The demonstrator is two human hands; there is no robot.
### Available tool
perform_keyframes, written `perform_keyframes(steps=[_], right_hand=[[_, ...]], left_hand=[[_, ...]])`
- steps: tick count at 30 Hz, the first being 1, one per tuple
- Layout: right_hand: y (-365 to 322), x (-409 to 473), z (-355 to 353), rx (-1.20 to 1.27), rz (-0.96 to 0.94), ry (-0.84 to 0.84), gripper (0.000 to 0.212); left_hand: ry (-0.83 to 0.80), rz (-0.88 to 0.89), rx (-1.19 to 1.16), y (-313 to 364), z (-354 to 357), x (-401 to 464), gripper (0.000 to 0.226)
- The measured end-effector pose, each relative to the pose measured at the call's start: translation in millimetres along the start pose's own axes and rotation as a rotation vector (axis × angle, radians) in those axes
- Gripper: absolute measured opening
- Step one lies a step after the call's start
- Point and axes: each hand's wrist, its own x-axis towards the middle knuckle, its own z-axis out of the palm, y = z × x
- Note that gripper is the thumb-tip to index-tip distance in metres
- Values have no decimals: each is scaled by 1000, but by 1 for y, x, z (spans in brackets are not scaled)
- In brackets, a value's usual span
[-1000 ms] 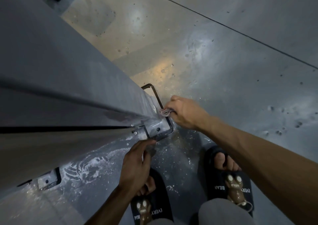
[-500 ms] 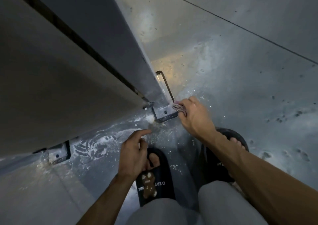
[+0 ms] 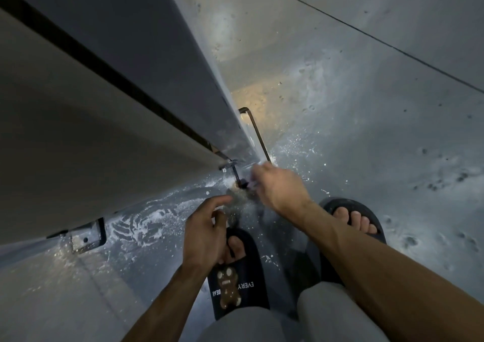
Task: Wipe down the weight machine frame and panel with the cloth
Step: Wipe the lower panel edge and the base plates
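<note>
The grey machine frame [image 3: 167, 61] and its lighter panel [image 3: 78, 142] drop steeply from the upper left to a bolted foot bracket [image 3: 239, 178] on the floor. My right hand [image 3: 279, 188] is at that bracket, motion-blurred, gripping a small bunched cloth [image 3: 253, 182] of which only a sliver shows at the fingertips. My left hand [image 3: 207, 234] hovers just below and left of the bracket, fingers loosely curled with the forefinger extended, holding nothing.
A thin dark metal bar [image 3: 258, 134] runs along the frame's base. A second foot bracket [image 3: 87, 234] sits at lower left. The grey floor [image 3: 366, 132] is dusty and scuffed. My sandalled feet [image 3: 235, 284] stand right below the hands.
My right hand with the cloth has shifted down over the foot bracket, which it now mostly covers. The left hand has stayed near it, slightly lower. The camera view has swung further along the frame.
</note>
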Motion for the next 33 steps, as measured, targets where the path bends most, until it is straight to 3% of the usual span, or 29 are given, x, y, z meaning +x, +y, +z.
perform_keyframes(steps=[4,7,10,13,18,24,29,33], right_hand=[[42,-17,-14,157,276,276,15],[12,-18,-8,205,73,169,24],[-22,-5,14,22,-194,21,33],[-12,2,13,39,-93,66,22],[35,-17,-14,66,159,218,22],[-1,4,-5,-63,-177,167,24],[-11,11,10,-203,-144,142,16],[-21,9,13,17,-118,246,27]], left_hand=[[6,15,12,1,2,3,41],[1,39,32,4,5,4,46],[9,46,47,6,7,5,45],[5,39,46,3,2,3,46],[10,0,64,-4,0,1,44],[10,8,61,-8,0,5,43],[-3,19,115,-12,-2,5,43],[1,-18,90,-16,0,9,32]])
